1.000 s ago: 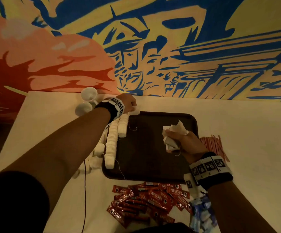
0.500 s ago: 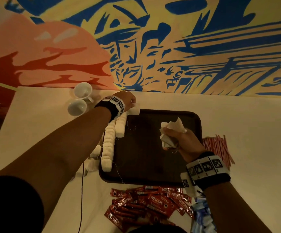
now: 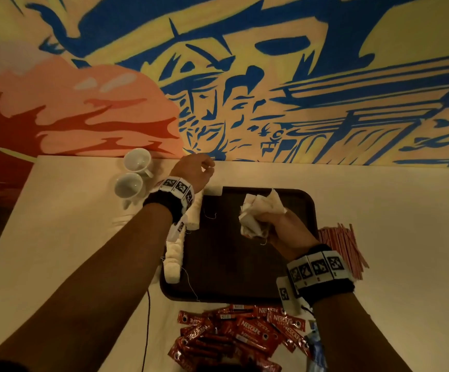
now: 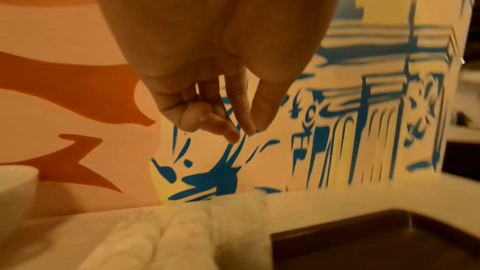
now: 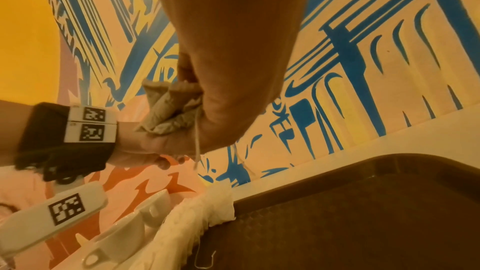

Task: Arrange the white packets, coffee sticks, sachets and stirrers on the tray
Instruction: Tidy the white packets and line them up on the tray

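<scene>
Two rows of white packets (image 3: 176, 253) already run down the left side of the dark tray (image 3: 244, 294), so I'd say we're mid-way through the packet step. The right hand (image 3: 279, 229) hovers over the tray middle with its fingers curled tight round a scrunched bunch of more packets (image 3: 258, 213), strings dangling. The left hand (image 3: 195, 170) is up by the tray's far left corner, fingers loosely bent and holding nothing as far as I can see. Next move is probably pulling one from the bunch and laying it beside the rows. Loads of bare tray to the right. The coffee sticks (image 3: 244, 334) sit heaped just off the near edge, stirrers (image 3: 341, 245) off the right edge, and two cups (image 3: 133, 173) crowd the left hand's side.
</scene>
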### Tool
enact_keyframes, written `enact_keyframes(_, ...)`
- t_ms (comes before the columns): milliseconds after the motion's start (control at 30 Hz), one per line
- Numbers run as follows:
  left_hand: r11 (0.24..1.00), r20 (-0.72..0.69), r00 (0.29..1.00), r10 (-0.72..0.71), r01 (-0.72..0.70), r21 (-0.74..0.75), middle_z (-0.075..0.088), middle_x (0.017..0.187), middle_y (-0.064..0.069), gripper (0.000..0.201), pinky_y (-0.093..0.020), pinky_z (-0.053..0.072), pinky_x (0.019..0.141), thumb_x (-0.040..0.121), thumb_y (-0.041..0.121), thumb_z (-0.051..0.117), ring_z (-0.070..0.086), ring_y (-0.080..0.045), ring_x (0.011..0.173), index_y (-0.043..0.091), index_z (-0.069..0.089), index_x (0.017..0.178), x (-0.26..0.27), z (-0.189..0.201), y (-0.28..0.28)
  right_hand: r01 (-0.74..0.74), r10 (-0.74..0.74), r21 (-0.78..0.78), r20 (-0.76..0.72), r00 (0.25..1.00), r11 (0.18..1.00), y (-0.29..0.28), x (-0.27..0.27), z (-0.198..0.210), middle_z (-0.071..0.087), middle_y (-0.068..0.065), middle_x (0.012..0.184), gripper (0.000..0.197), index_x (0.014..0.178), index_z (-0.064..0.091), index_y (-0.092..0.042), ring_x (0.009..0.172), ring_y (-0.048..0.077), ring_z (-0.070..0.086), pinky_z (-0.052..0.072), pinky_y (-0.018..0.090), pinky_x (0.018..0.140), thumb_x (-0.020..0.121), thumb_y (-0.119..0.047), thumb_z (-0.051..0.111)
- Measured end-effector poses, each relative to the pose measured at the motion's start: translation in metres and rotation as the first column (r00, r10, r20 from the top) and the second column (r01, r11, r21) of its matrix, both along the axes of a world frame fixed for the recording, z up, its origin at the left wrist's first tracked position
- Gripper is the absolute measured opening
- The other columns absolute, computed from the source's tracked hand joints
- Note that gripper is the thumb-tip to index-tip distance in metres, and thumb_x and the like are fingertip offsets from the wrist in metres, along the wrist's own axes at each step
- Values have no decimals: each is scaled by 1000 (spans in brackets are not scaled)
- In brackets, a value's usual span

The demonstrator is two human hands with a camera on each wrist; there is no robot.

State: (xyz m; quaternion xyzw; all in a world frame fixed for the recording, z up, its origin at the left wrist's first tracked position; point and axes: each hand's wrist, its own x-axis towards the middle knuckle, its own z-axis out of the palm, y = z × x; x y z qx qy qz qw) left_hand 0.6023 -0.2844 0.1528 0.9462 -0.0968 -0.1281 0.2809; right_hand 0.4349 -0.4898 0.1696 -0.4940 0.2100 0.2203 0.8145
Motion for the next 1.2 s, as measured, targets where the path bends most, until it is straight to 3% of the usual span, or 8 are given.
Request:
enact_keyframes(100, 989, -3, 999, 49, -49, -143, 70, 100, 11, 11, -23, 46, 85, 92, 25, 66, 63, -7, 94, 23, 73, 99, -35, 16, 3, 73, -72, -29, 34, 997, 997, 6, -11, 7, 71, 20, 103, 25, 116, 63, 1, 93, 30, 69, 58, 34, 72, 93, -7, 67)
enact_keyframes(233, 945, -69, 997, 39, -59, -322, 72, 101, 14, 9, -19, 48, 85, 93, 27, 67, 64, -1, 93, 27, 75, 96, -87, 37, 11, 113, -113, 9, 87, 990, 994, 18, -33, 24, 71, 13, 126, 47, 132, 60, -7, 112, 25, 70, 58, 31, 79, 87, -12, 71)
enact_keyframes(400, 867, -124, 992, 11, -71, -493, 72, 94, 14, 15, -21, 48, 82, 100, 31, 58, 67, -6, 85, 30, 72, 99, -147, 71, 25, 200, -203, 39, 66, 977, 979, 43, -59, 52, 77, 7, 111, 39, 122, 67, -10, 100, 19, 75, 58, 28, 72, 83, -12, 74)
enact_keyframes(567, 811, -188, 982, -7, -104, -576, 72, 84, 8, 23, -14, 42, 64, 97, 41, 60, 64, -4, 69, 24, 74, 103, -197, 106, 42, 208, -207, 7, 106, 973, 978, 68, -85, 73, 74, 10, 108, 33, 124, 66, -10, 94, 23, 71, 57, 29, 64, 92, -18, 71)
enact_keyframes(733, 755, -242, 967, -73, -105, -647, 72, 81, 10, 14, -15, 46, 56, 88, 22, 76, 64, 2, 68, 30, 68, 96, -229, 121, 54, 181, -177, -26, 130, 976, 983, 86, -107, 87, 73, 14, 121, 42, 129, 65, -15, 100, 24, 73, 58, 27, 61, 90, -27, 75)
enact_keyframes(833, 754, -239, 969, -67, -108, -648, 72, 80, 6, 19, -24, 51, 55, 86, 16, 78, 65, -7, 69, 29, 68, 95, -239, 124, 62, 196, -191, -20, 143, 971, 980, 97, -117, 98, 73, 15, 120, 44, 131, 64, -14, 100, 26, 73, 59, 26, 57, 98, -44, 62)
enact_keyframes(967, 727, -261, 964, -49, -145, -671, 68, 83, -5, 19, -23, 54, 57, 86, 9, 76, 65, -10, 62, 21, 67, 98, -251, 129, 71, 200, -200, 6, 95, 975, 980, 103, -127, 106, 74, 16, 117, 66, 128, 65, -15, 104, 34, 72, 61, 30, 53, 100, -66, 35)
enact_keyframes(1200, 666, -285, 958, -36, -190, -721, 74, 84, -17, 23, -29, 60, 64, 85, 7, 77, 71, -22, 68, 8, 63, 103, -270, 138, 80, 247, -251, 67, 67, 966, 967, 107, -149, 111, 74, 19, 118, 41, 134, 59, -9, 108, 39, 71, 64, 42, 68, 109, -34, 40)
